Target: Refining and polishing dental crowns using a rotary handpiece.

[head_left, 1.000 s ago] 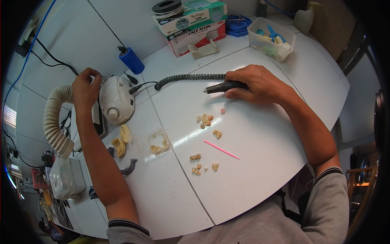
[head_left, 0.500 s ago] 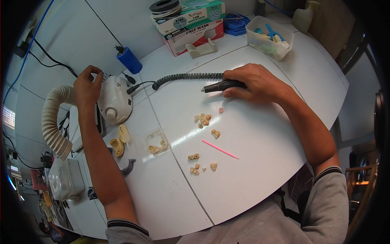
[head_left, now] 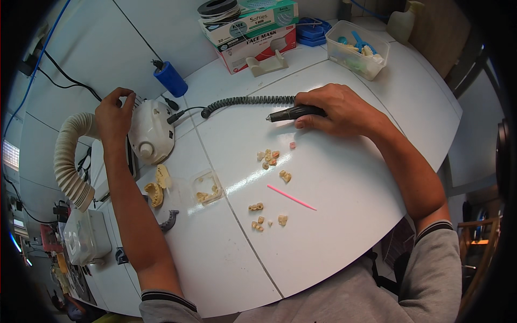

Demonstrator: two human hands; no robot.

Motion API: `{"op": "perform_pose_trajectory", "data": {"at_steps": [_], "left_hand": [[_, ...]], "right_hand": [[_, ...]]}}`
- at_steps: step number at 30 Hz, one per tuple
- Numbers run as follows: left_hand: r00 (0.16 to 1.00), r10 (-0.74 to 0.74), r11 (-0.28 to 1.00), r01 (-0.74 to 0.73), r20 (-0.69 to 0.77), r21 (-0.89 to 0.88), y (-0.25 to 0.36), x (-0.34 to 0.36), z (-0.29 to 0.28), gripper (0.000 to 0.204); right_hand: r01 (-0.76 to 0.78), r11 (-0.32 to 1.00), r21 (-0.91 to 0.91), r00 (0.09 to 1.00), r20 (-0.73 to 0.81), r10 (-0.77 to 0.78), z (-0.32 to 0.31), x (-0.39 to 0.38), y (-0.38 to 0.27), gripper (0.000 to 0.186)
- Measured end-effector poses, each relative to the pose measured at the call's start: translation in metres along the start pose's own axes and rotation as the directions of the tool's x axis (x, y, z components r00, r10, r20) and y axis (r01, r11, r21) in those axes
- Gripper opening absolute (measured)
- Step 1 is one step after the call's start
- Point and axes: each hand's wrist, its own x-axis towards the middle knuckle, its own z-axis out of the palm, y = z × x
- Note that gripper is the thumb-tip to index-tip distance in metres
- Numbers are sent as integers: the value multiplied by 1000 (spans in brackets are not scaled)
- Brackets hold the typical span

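Note:
My right hand point(head_left: 342, 110) is wrapped round a black dental handpiece point(head_left: 291, 113), its metal tip pointing left above the white table. A coiled black cord point(head_left: 247, 100) stretches from beside that hand toward a white control box point(head_left: 154, 132) on the left. At the box's far left side is my left hand point(head_left: 114, 114), fingers curled and thumb close to them; what they hold, if anything, is hidden. Small tooth-shaped pieces point(head_left: 268, 156) lie in groups mid-table, with a small pink block point(head_left: 292, 145) and a thin pink stick point(head_left: 291, 197) near them.
Yellowish dental models point(head_left: 154, 195) and a clear tray point(head_left: 208, 186) lie beside my left forearm. A ribbed hose point(head_left: 67, 156) curves at the left. Stacked boxes point(head_left: 256, 48), a blue cylinder point(head_left: 171, 79) and a plastic tub point(head_left: 357, 56) stand at the back.
My left hand has shifted very slightly left beside the control box. The right hand keeps the handpiece in the same place.

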Motion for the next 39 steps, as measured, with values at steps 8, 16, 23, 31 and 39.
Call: {"op": "perform_pose_trajectory", "data": {"at_steps": [8, 16, 23, 31, 39], "left_hand": [[1000, 9, 1000, -9, 19, -2, -7, 1, 2, 24], [995, -16, 1000, 18, 94, -22, 2, -1, -5, 20], [992, 126, 991, -125, 3, -38, -10, -1, 3, 18], [992, 92, 995, -89, 87, -33, -19, -1, 12, 16], [994, 73, 989, -62, 83, -131, -19, -4, 16, 21]], "right_hand": [[-19, 1000, 3, 1000, 17, 19, -1, 0, -2, 35], [-39, 999, -5, 999, 34, 39, -1, 1, -2, 35], [-7, 1000, -12, 1000, 14, 7, 0, 1, 0, 40], [-5, 1000, -29, 1000, 15, 6, 1, 2, 1, 40], [-15, 999, -33, 1000, 22, 15, 0, 2, 0, 40]]}}
